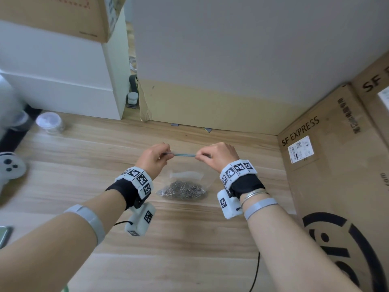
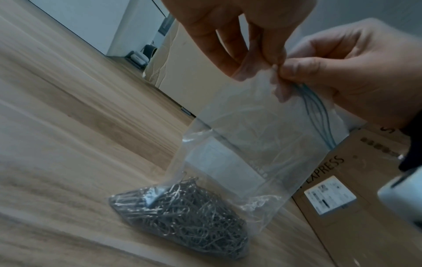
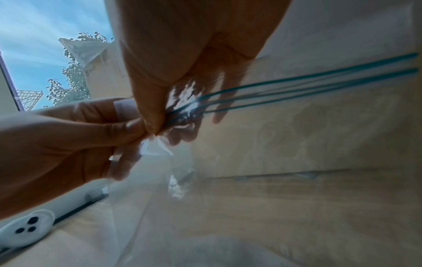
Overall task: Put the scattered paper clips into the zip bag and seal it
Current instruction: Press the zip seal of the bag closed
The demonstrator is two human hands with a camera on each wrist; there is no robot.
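Observation:
A clear zip bag [image 1: 185,180] hangs upright between my hands, its bottom resting on the wooden table [image 1: 105,239]. A heap of metal paper clips [image 1: 182,191] fills its lower part [image 2: 182,216]. My left hand [image 1: 168,155] pinches the left end of the blue zip strip [image 1: 184,155], and my right hand [image 1: 199,156] pinches the strip further right. The left wrist view shows the left hand [image 2: 258,61] and right hand [image 2: 290,72] on the bag's [image 2: 262,135] top edge. In the right wrist view the zip strip's [image 3: 297,86] blue lines fan apart away from the pinch.
A large SF Express cardboard box [image 1: 326,165] walls off the right side. A cardboard panel [image 1: 210,106] stands behind, and a white box [image 1: 63,81] at back left. A small lidded jar [image 1: 49,122] and a white controller [image 1: 10,167] lie left. A black cable [image 1: 255,270] runs near my right arm.

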